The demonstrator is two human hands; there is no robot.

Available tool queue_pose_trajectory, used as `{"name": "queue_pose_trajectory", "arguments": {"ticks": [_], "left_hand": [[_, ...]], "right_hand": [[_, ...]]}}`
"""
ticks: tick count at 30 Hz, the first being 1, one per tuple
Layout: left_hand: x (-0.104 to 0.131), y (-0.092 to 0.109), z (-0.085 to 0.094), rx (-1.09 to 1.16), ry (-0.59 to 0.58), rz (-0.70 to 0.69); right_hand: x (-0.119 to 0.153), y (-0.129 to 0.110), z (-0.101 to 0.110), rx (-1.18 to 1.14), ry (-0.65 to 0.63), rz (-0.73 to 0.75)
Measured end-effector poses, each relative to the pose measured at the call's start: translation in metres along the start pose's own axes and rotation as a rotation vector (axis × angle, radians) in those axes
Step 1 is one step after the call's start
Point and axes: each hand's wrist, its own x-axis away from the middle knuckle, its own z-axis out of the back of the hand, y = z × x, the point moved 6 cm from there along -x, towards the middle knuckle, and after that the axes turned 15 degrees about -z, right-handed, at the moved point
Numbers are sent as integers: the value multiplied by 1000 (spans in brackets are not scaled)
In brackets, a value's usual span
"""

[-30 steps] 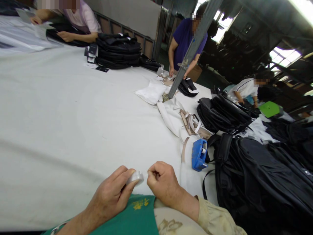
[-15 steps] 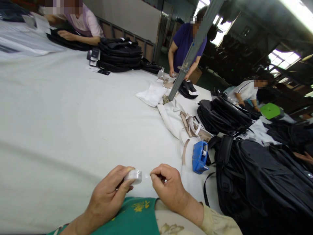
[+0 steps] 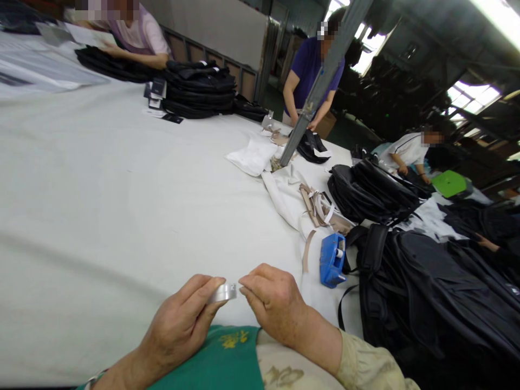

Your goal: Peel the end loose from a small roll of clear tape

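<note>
My left hand (image 3: 182, 317) is closed on a roll of clear tape (image 3: 224, 293), with the thumb below and the fingers above its edge. The roll's right side points at my right hand (image 3: 280, 303). There the thumb and forefinger are pinched together just beside the roll, with a narrow gap between. What the pinch holds, if anything, is too small to make out. Both hands are above the near edge of the white-covered table (image 3: 122, 216), in front of my green apron (image 3: 211, 357).
A blue tape dispenser (image 3: 332, 261) stands to the right, beside black backpacks (image 3: 430, 292). Brown and white scraps (image 3: 320, 208) lie behind it, near a slanted metal post (image 3: 311, 103). More black bags (image 3: 199, 89) are stacked at the back. Several people work around the table.
My right hand has moved left, its fingertips now close to the tape roll. The roll has turned slightly in my left hand. At the far left, a person has lifted a pale sheet.
</note>
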Motion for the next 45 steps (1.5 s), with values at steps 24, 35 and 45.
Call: {"name": "queue_pose_trajectory", "arguments": {"ticks": [24, 35, 45], "left_hand": [[2, 1, -20, 60, -208, -105], [9, 3, -31, 102, -251, -140], [4, 4, -25, 192, -220, -116]], "right_hand": [[8, 55, -46, -634, -632, -807], [22, 54, -69, -956, -727, -983], [29, 55, -70, -1047, -732, -1007]]}}
